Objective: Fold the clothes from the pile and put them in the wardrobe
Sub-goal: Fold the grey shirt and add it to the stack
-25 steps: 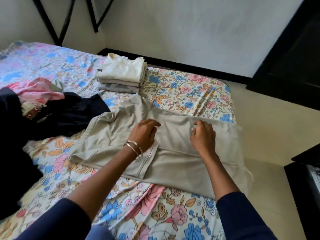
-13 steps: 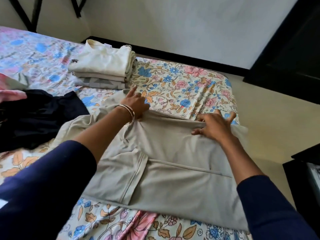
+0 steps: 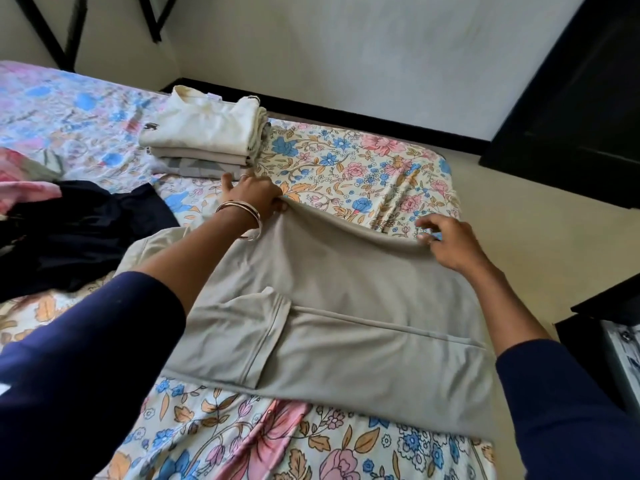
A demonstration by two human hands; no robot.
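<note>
A beige garment (image 3: 346,306) lies spread on the floral bed sheet (image 3: 363,161), partly folded, with a seam running across it. My left hand (image 3: 254,197) pinches its far left corner, just below a stack of folded clothes (image 3: 207,133). My right hand (image 3: 446,242) pinches the far right edge, and the cloth sags between the two hands. A pile of unfolded dark clothes (image 3: 79,230) and a pink garment (image 3: 20,188) lie at the left.
The bed's right edge drops to a cream floor (image 3: 540,244). Dark furniture (image 3: 571,91) stands at the upper right, and another dark piece (image 3: 609,334) sits close at the right. A wall closes off the far side.
Both hands slid from the middle of the beige garment out to its far edge and took hold of it. The far edge now lifts slightly off the sheet.
</note>
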